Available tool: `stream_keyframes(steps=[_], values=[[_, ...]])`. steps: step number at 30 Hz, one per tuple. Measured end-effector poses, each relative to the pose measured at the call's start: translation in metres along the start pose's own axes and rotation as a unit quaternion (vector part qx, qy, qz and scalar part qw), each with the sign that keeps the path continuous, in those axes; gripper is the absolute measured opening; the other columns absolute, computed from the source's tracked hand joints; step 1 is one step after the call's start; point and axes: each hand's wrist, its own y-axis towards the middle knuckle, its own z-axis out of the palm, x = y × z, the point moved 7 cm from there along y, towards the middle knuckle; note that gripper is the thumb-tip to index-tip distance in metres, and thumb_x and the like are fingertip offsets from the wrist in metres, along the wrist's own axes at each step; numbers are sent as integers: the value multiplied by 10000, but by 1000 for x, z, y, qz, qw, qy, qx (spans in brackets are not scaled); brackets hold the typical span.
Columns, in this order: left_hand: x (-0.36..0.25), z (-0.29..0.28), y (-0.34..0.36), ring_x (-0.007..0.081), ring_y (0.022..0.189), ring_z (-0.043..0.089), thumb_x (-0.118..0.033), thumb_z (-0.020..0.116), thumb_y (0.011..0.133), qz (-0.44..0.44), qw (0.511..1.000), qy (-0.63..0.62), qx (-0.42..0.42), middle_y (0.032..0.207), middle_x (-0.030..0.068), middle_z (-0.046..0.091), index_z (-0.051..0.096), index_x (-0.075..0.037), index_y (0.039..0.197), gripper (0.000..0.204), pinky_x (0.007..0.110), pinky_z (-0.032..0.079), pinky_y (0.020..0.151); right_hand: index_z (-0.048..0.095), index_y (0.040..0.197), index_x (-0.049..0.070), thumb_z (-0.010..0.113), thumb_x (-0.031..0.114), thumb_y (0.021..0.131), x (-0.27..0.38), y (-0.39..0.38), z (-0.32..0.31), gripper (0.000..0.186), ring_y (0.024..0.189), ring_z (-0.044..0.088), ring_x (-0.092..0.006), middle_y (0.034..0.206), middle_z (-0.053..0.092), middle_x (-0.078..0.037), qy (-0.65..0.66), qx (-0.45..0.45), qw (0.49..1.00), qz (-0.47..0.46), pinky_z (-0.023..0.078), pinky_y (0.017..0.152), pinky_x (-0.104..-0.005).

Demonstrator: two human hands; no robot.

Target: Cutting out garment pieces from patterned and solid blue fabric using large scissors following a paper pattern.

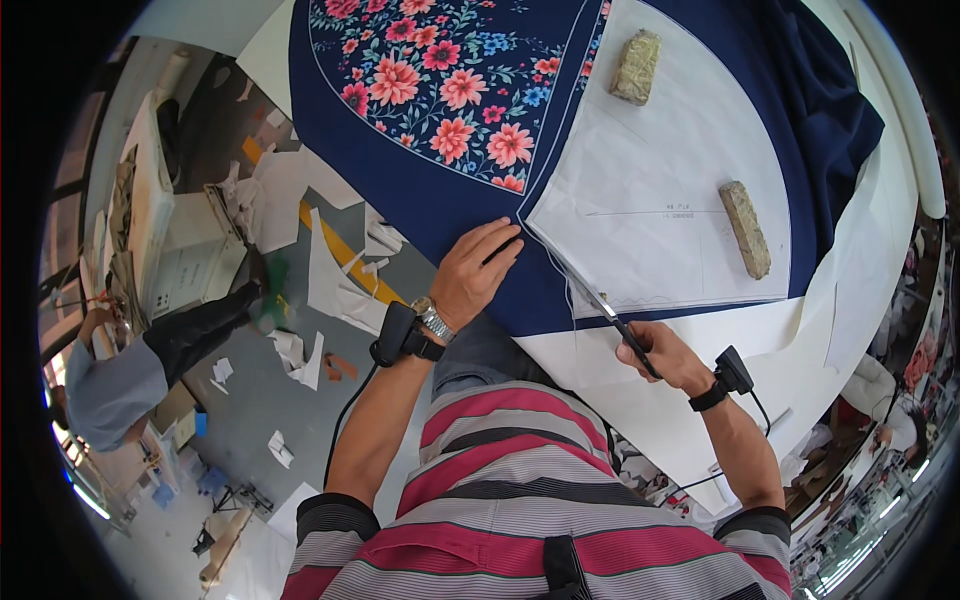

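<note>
My right hand (pixel 666 356) is closed round the dark handle of long silver-bladed shears (pixel 596 298). The blades point up and left along the lower left edge of a white paper pattern (pixel 680 190). Under the pattern lies navy fabric (pixel 400 185), printed with pink, coral and blue flowers. My left hand (pixel 478 270) rests on the plain navy part, left of the blade tips, fingers stretched out with a dark gap between them. White lines run along the fabric near both hands. Two wrapped, brick-like weights (pixel 636 68) sit on the pattern.
White paper (pixel 690 335) covers the table under the fabric, and bunched navy fabric (pixel 835 120) lies at the far right. Paper scraps (pixel 335 275) litter the grey floor at left. Another person (pixel 115 385) is at the far left, near boxes. A cable hangs from each wrist device.
</note>
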Motion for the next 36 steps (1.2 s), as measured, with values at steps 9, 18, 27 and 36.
stream_keyframes(steps=[9, 18, 27, 36], values=[[-6, 1, 2, 274, 1311, 632, -17, 772, 875, 4, 1000, 8, 19, 1332, 99, 708, 786, -44, 1175, 302, 406, 542, 1070, 521, 793, 91, 799, 468, 960, 3, -9, 5, 497, 477, 461, -74, 587, 448, 42, -28, -15, 999, -2, 348, 441, -265], [-43, 5, -10, 287, 921, 678, -64, 762, 910, -31, 993, -71, 85, 1021, 93, 707, 778, -29, 1071, 166, 398, 566, 785, 549, 765, 75, 824, 431, 937, -83, -78, 11, 481, 464, 478, -90, 554, 474, 29, -5, -22, 999, 44, 344, 436, -280], [-80, 32, -30, 219, 689, 725, -341, 848, 904, -164, 964, -99, 185, 847, 127, 717, 708, 17, 1020, 402, 331, 591, 627, 617, 806, 59, 865, 431, 904, -132, -104, 56, 458, 496, 453, -68, 579, 495, 48, 28, 31, 999, -27, 321, 460, -282], [-46, 32, -33, 476, 897, 710, -186, 794, 891, -181, 960, -100, 191, 977, 265, 736, 668, 44, 1076, 320, 447, 568, 781, 649, 847, 68, 849, 430, 922, -121, -79, 95, 420, 496, 454, -68, 589, 491, 53, 84, 15, 995, -48, 327, 468, -268]])
